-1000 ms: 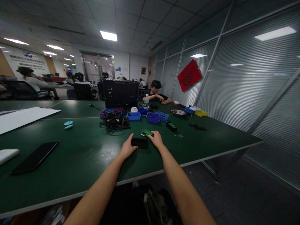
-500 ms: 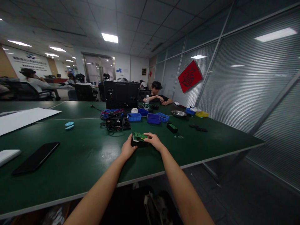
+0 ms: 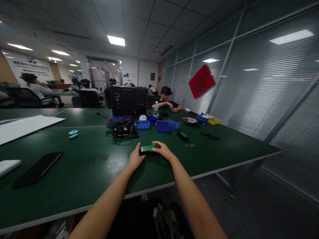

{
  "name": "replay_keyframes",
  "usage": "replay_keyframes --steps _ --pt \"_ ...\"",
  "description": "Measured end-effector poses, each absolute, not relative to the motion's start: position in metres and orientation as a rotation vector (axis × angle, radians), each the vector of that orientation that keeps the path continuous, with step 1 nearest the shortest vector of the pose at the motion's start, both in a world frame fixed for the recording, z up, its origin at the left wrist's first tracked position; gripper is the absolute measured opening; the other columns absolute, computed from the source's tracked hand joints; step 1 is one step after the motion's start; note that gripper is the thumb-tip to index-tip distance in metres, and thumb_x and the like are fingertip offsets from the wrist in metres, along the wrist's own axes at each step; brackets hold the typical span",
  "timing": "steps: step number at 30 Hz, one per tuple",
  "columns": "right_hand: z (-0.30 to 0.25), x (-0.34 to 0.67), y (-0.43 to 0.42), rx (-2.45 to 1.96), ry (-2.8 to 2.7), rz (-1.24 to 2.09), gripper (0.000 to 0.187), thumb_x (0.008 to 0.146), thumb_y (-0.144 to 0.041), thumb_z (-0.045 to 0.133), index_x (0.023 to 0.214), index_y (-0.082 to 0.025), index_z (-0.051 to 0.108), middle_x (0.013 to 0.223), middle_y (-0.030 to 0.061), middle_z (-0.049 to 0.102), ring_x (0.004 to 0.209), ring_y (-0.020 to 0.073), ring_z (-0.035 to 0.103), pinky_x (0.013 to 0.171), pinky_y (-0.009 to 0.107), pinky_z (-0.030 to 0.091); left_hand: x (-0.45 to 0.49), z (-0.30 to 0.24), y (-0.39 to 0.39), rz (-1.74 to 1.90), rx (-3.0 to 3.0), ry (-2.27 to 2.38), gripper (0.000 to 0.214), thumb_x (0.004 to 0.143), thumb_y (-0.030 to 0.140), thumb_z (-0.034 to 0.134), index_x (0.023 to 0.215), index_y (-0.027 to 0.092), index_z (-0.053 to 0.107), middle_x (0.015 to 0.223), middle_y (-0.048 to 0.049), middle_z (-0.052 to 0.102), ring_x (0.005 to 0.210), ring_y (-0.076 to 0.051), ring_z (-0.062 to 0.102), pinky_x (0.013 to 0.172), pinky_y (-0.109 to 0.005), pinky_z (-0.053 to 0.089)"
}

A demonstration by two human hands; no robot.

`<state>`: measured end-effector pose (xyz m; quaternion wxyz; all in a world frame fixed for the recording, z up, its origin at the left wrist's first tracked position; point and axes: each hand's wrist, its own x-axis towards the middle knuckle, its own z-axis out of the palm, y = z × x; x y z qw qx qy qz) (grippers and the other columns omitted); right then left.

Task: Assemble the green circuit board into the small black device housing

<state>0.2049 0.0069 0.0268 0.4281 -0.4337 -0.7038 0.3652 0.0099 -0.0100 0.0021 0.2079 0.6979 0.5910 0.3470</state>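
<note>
Close together, left hand (image 3: 136, 157) around black case (image 3: 149, 153), right hand (image 3: 163, 150) around green board (image 3: 147, 148).

Before me: black case (image 3: 149, 153), matt, plastic-looking; circuit board (image 3: 147, 148), smooth, slightly glossy; tabletop (image 3: 99, 169), smooth, reflective; dish (image 3: 189, 120), shiny metal; bottle (image 3: 156, 108), clear plastic.
</note>
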Motion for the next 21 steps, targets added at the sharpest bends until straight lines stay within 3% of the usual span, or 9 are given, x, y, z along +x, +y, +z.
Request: replay_keyframes --steps 5,13,21 --pt "0.026 0.206 0.009 -1.119 -1.768 0.877 0.038 0.064 -0.032 0.066 0.098 -0.017 0.062 0.095 0.0052 0.062 0.086 0.0172 0.054 0.082 0.032 0.039 0.010 0.002 -0.010 0.963 1.930 1.646 0.083 0.065 0.021 0.064 0.136 0.021 0.021 0.114 -0.0073 0.057 0.103 -0.019 0.054 0.084 -0.026 0.041" --pt "0.025 0.204 0.008 -1.179 -1.920 0.862 0.050 0.060 -0.032 0.069 0.107 -0.017 0.058 0.097 0.0044 0.060 0.085 0.0173 0.054 0.078 0.031 0.041 0.010 -0.002 -0.007 1.064 1.923 1.620 0.078 0.065 0.018 0.063 0.134 0.017 0.026 0.113 -0.0084 0.057 0.101 -0.018 0.054 0.087 -0.027 0.040" --pt "0.013 0.219 0.023 -1.644 -1.648 0.332 0.045 0.062 -0.036 0.066 0.102 -0.016 0.059 0.099 0.0091 0.059 0.091 0.0212 0.054 0.080 0.031 0.040 0.010 -0.001 -0.007 1.084 1.842 1.640 0.070 0.070 0.021 0.059 0.133 0.016 0.028 0.113 -0.0088 0.056 0.097 -0.015 0.055 0.085 -0.027 0.042"
